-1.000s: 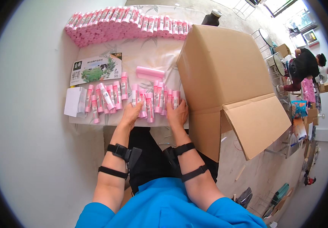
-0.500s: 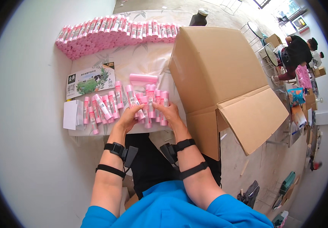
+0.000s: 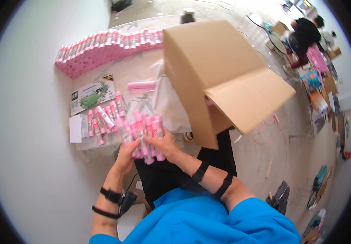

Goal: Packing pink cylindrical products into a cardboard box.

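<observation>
My left hand (image 3: 126, 155) and my right hand (image 3: 165, 144) squeeze a bundle of several slim pink tubes (image 3: 145, 132) from its two sides. These tubes have pink ends and printed labels, and motion blurs them a little. The bundle is at the table's front edge, close above my lap. To its left, more loose pink tubes (image 3: 107, 117) lie side by side on the table. Behind the bundle, a single plain pink cylinder (image 3: 141, 86) lies crosswise on the cloth.
A large cardboard box (image 3: 208, 57), flap hanging toward me, stands to the right. A long stack of pink tubes (image 3: 102, 51) lines the back. At left lie a printed carton panel (image 3: 92, 95) and white cards (image 3: 75, 129). A dark bottle (image 3: 188, 16) stands behind; another person (image 3: 306, 34) is far right.
Both hands have drawn the bundle of pink tubes toward me, from the tabletop to the front edge. More tubes now appear gathered in it. The whole view has shifted slightly.
</observation>
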Available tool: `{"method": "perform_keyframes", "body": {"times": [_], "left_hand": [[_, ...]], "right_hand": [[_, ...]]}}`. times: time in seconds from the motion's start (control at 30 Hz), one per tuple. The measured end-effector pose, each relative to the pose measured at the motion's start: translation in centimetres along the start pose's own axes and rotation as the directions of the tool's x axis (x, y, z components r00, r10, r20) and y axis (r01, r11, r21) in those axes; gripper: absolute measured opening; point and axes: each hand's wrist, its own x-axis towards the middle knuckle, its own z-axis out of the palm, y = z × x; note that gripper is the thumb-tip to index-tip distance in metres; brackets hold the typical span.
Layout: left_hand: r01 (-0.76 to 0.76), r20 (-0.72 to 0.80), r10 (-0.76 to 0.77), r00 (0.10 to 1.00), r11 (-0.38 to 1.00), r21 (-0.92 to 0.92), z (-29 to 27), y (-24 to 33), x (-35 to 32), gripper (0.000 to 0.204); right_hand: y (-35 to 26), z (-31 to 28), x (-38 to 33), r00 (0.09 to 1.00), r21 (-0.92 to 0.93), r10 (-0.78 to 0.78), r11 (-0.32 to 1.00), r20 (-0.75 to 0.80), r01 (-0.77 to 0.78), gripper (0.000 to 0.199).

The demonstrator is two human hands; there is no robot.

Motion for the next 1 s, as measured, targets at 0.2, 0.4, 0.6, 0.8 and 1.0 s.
{"method": "perform_keyframes", "body": {"times": [0.2,0.4,0.6,0.8,1.0], "left_hand": [[0.057,-0.028,-0.056,0.998,0.998,0.034,8.5,-3.9,-10.9,0.052],[0.160,0.089,-0.171,0.981,0.980,0.116,18.8,-6.6,-13.2,0.052],[0.161,0.117,-0.202,0.972,0.944,0.288,28.2,-5.5,-8.1,0.026],[0.018,0.143,-0.052,0.988,0.973,0.232,31.3,0.0,1.8,0.031],[0.011,0.104,-0.005,0.995,0.998,-0.059,32.9,1.7,5.8,0.048]], "right_hand": [[0.6,-5.2,-11.1,0.992,-0.093,0.053,0.995,0.119,-0.042,0.081],[-2.2,-15.0,-18.9,0.966,0.195,0.077,0.972,0.247,-0.127,0.070],[-4.3,-24.0,-18.8,0.985,0.394,-0.019,0.918,0.169,-0.050,0.050],[-11.1,-28.0,-9.2,0.966,0.410,-0.082,0.912,0.247,-0.028,0.033],[-15.5,-27.8,-2.2,0.955,0.407,-0.012,0.906,0.296,-0.115,0.024]]}}
